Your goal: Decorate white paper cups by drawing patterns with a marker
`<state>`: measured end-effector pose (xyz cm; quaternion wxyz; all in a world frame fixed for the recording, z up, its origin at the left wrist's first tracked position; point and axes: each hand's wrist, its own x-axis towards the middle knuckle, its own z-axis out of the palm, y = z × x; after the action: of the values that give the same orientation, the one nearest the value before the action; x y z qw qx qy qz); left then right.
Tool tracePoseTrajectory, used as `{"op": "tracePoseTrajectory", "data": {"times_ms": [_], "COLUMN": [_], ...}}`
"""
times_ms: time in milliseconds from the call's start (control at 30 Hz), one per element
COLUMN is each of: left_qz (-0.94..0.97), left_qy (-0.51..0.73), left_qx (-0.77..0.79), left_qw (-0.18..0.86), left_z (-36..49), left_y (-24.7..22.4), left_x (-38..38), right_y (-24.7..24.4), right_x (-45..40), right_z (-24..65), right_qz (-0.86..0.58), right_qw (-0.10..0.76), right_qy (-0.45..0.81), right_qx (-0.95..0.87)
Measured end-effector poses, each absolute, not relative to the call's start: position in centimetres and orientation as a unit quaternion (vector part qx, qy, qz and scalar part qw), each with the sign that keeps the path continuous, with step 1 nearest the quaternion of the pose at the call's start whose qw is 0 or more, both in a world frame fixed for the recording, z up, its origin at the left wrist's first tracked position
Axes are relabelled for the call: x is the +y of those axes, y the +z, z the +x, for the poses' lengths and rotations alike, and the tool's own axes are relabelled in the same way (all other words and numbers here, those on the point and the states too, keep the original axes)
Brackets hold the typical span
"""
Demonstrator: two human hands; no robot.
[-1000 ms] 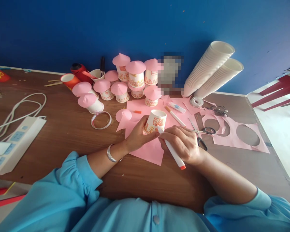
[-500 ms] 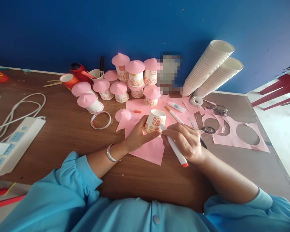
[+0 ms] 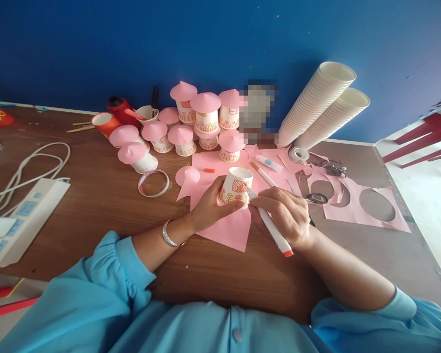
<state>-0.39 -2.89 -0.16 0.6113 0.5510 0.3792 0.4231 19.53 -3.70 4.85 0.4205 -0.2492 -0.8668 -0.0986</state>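
A white paper cup point(image 3: 238, 176) with orange and yellow flower drawings and an orange patterned window stands upright over pink paper point(image 3: 230, 233). Fingers and thumb of my left hand point(image 3: 213, 206) hold it around its lower left side. In my right hand point(image 3: 282, 213) is a white marker point(image 3: 274, 231) with an orange end, its tip at the right edge of the drawn window. An orange cap point(image 3: 208, 170) and a pink cone point(image 3: 187, 175) lie behind the left hand. Another marker point(image 3: 263, 174) and a glue stick point(image 3: 269, 163) lie behind the cup.
Several decorated cups with pink cone roofs point(image 3: 206, 103) stand at the back. Two tall cup stacks point(image 3: 316, 105) lean against the blue wall. Scissors point(image 3: 317, 198) and cut pink sheets point(image 3: 365, 203) are at right, a tape ring point(image 3: 153, 183) and power strip point(image 3: 31, 220) at left.
My right hand and the marker have shifted slightly right, and the marker's tip has moved toward the right side of the drawn window. My left hand and the cup are nearly still.
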Motion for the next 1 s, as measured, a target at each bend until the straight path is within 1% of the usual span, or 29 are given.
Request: {"op": "tracePoseTrajectory", "data": {"times_ms": [67,267,1000], "left_qz": [0.551,0.567,0.608], "left_qy": [0.423,0.415,0.410], "left_qx": [0.378,0.420,0.425], "left_qw": [0.611,0.574,0.530], "left_z": [-0.4,-0.5,-0.6], "left_y": [-0.3,-0.4,-0.5], "left_x": [-2.9,-2.9,-2.9], "right_y": [4.8,4.2,4.1], "right_x": [-4.0,-4.4,-4.2], "right_z": [19.4,19.1,19.1], "right_qz": [-0.233,-0.206,-0.226], "right_qw": [0.418,0.371,0.366], "right_qy": [-0.086,-0.096,-0.095], "right_qx": [-0.874,-0.900,-0.898]}}
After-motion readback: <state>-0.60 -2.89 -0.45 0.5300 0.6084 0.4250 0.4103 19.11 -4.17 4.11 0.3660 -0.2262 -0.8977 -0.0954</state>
